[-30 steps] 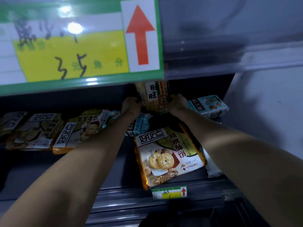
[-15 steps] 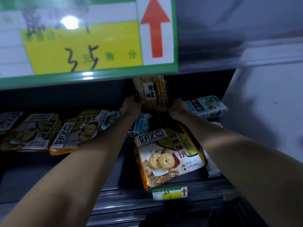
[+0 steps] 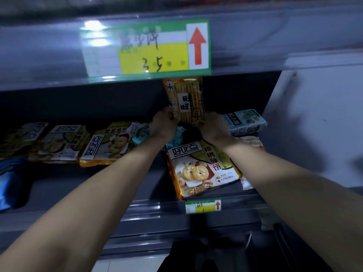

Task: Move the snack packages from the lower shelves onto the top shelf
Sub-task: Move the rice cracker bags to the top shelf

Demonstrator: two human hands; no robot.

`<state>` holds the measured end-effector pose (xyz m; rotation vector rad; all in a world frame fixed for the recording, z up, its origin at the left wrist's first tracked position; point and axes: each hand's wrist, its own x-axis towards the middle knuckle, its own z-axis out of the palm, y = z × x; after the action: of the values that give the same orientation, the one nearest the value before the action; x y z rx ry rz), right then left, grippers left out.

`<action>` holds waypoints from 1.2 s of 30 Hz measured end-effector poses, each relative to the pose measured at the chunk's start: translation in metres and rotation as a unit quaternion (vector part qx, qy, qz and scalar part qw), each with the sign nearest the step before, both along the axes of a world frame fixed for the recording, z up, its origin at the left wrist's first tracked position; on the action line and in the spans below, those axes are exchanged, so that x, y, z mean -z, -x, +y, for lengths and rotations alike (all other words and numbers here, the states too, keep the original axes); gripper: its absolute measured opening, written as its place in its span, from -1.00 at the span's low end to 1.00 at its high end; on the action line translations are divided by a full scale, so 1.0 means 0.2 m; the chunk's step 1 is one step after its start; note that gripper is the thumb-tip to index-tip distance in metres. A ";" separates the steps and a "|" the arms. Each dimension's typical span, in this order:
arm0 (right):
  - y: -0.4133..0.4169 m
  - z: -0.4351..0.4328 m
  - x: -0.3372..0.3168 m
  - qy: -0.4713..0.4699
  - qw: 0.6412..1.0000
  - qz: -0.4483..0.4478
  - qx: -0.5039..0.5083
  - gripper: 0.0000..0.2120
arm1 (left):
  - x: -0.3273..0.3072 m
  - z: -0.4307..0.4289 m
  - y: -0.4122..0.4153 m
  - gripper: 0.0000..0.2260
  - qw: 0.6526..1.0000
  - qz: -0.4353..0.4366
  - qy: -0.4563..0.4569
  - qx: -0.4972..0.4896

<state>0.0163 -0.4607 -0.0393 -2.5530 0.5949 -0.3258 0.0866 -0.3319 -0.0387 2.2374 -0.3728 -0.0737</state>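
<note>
1. Upright, the tall yellow plastic pack of rice crackers point(image 3: 185, 101) was far back over the lower grey shelf point(image 3: 59, 185), its top hidden behind the upper shelf's front rail point(image 3: 275, 42).
2. The left hand point(image 3: 164, 124) and right hand point(image 3: 213, 128) gripped its lower sides.
3. It seemed light, slippery and brittle inside, so a gentle hold on both sides suited it.

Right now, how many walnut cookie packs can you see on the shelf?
4. The front walnut cookie pack lies alone, right of centre; three more lie in a row further left: near pack, middle pack, dim leftmost pack. Others may be hidden.
</note>
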 end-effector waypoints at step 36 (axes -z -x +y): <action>0.78 0.84 -1.53 0.142 0.969 -0.194 -0.058 -0.81 | -1.48 0.93 0.82 -0.83 0.948 -0.311 0.003 0.074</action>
<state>-0.1394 -0.2931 0.2661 -2.6690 0.2640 -0.9004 -0.0784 -0.1450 0.2576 2.1804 -0.8756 0.5663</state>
